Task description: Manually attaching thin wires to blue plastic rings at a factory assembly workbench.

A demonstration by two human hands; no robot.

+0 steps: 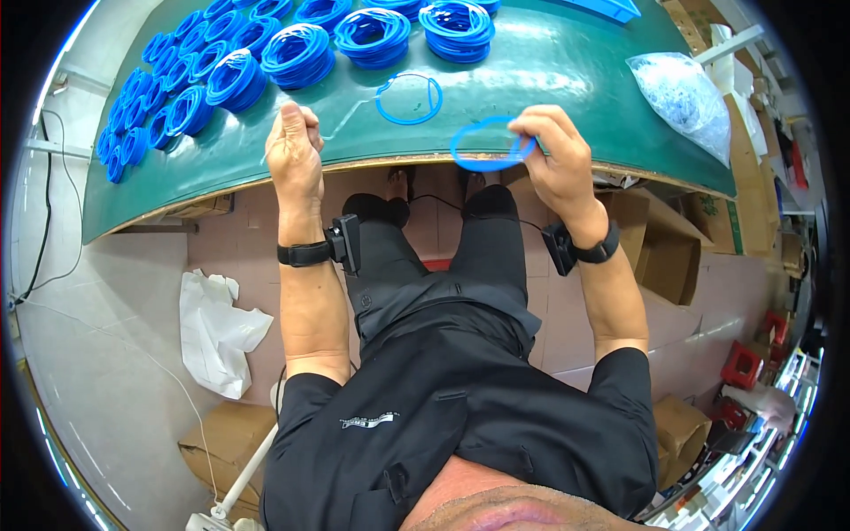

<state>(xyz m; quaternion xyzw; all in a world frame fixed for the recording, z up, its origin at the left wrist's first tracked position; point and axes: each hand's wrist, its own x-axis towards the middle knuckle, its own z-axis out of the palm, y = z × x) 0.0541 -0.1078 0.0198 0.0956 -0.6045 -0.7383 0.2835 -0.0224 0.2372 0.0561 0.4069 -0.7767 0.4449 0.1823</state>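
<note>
My right hand (560,159) pinches a thin blue coil (458,157), a loose ring of cord or tubing, above the table's near edge. My left hand (297,150) is closed in a fist, thumb on top. A thin, clear strip (347,119) juts out from it on both sides; its kind is too fine to make out. Between and beyond my hands, another single blue ring (409,121) lies flat on the green table (531,80). Thick stacks of blue coils (298,58) stand in rows at the far left and middle.
A clear bag (680,93) of small pale pieces rests at the table's right end. At the far edge is a blue tray (611,7). Below, open cardboard boxes (660,243) stand at right, and white sheeting (217,332) lies at left.
</note>
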